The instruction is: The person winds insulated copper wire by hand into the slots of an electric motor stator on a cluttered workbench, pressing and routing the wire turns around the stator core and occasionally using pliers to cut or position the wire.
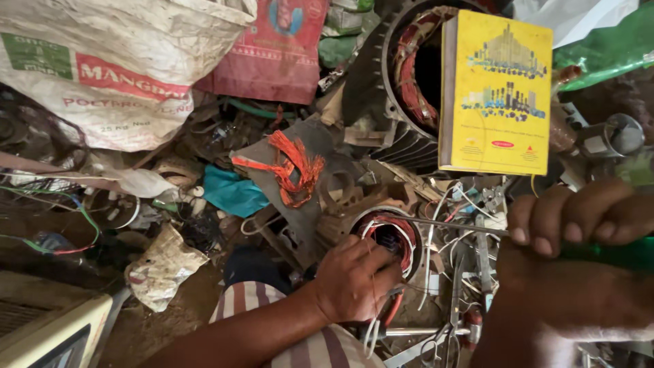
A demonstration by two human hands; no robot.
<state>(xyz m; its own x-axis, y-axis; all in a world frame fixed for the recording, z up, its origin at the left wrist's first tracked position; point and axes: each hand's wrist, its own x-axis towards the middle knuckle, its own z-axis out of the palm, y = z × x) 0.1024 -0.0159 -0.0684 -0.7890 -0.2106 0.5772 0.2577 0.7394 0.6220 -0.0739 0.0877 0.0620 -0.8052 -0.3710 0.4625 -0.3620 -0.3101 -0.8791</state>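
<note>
right hand [579, 221] close to the lens here, fingers curled tight round the green handle [616, 253] of a screwdriver, and its thin metal shaft [449, 225] runs left, tip reaching the rim of the small motor stator [390, 235]. left hand [354, 278] sits on the near side of that stator, fingers bent and pressed onto its edge and red-and-white windings, wrist coming up over a striped cloth [272, 320] at the bottom. the stator lies in the middle of the heap, open bore facing up, just left of the screwdriver hand. loose white wires [436, 252] and bits of metal tooling lie just beside it on the right. a beige casing corner [48, 327] pokes in at bottom left, with crumpled paper [162, 267] near it. further out, a tangle of orange copper wire [289, 167] rests on a grey sheet, a teal rag [233, 192] beside it. beyond that, a yellow book [501, 92] stands upright against a large finned stator [402, 82], bigger than the one in hand. at the far back, a white woven sack [116, 68] on the left, a red bag [272, 48] in the middle, green plastic [606, 48] off to the right.
</note>
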